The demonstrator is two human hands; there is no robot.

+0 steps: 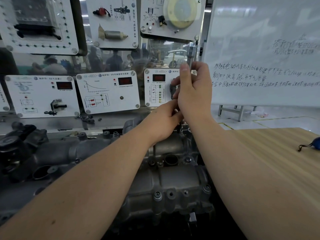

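Behind the engine [173, 179] in front of you stands a glass-fronted display wall of white training panels, and a whiteboard [259, 49] stands to its right. A wooden table [268, 161] runs along your right side.

Your right hand [194, 90] is raised over the far end of the engine. Its fingers are curled round a metal tool [191, 51], held upright, with the thumb pressed along the shaft. The silver upper end sticks out above your hand, and the lower end runs down to the engine top. Your left hand [162, 123] reaches in just under the right wrist, fingers bent toward the lower shaft. Your right hand hides the fingertips, so you cannot tell whether they pinch it.

A blue drawstring pouch [316, 143] lies at the table's right edge, and what it holds cannot be seen. A round port [171, 160] on the engine top is open and dark inside.

The middle panel [107, 92] carries a round VW badge [100, 75] and a Chinese title that reads as 冷却液温度传感器, above a falling curve and a small circuit drawing. Its neighbours bear the same badge. The whiteboard has several lines of handwritten Chinese, partly smudged; one begins 作为纯电动汽车.
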